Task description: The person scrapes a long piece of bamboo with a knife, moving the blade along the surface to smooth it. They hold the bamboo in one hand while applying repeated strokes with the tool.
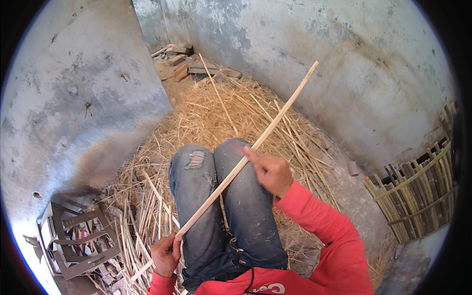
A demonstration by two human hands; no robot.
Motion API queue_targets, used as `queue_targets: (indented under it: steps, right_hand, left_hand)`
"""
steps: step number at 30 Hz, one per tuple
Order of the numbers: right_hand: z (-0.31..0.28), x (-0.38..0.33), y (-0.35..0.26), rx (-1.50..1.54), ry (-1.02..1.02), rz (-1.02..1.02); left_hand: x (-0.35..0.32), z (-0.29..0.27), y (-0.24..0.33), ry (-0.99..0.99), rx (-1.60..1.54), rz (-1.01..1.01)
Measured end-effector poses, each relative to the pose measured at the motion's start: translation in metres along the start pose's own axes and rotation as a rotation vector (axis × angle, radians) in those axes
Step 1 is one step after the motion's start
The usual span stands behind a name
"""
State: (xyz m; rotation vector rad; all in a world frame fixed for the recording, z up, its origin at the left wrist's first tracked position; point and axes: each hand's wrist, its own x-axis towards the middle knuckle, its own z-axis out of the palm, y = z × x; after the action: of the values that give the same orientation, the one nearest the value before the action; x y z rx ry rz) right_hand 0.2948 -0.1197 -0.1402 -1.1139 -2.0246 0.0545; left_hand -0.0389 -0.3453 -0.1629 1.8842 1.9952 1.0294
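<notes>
Diagonally Across the Knees: A Pale Stick Held at Two Places

Low at the near left, the left hand (165,254) is seen with its fingers curled shut around the near end of a long pale bamboo stick (255,144). From that grip the stick is carried up and to the right, crossing over the jeans (223,206) of the seated person and ending far out over the straw, close to the grey wall (344,69) at the far right. Around its middle the stick is met by the right hand (271,173), whose fingers are folded in against the palm while the thumb is pressed along the stick; whether the stick is fully enclosed there cannot be told. Both forearms are covered by a red sleeve (324,221).

A torn patch is shown on the left knee of the jeans. The floor beyond the knees is covered by a heap of dry straw (211,113), in which further thin bamboo strips are scattered. At the near left, just beside the left hand, a bundle of split strips (140,221) is laid, and further left a metal frame (78,241) is seen against the wall. At the far corner some bricks and wood scraps (179,61) are piled. At the right edge a woven bamboo panel (418,196) is stood upright
</notes>
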Motion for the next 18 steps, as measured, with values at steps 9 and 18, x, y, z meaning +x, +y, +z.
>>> queue_targets:
  steps: [9,18]
  right_hand:
    - [0.012,-0.006,0.000,0.268,0.095,-0.027]
    - [-0.008,0.017,0.032,0.148,0.179,0.202]
  left_hand:
    - [0.001,-0.002,-0.003,-0.108,-0.239,-0.210]
    - [0.012,-0.014,-0.007,-0.357,-0.467,-0.445]
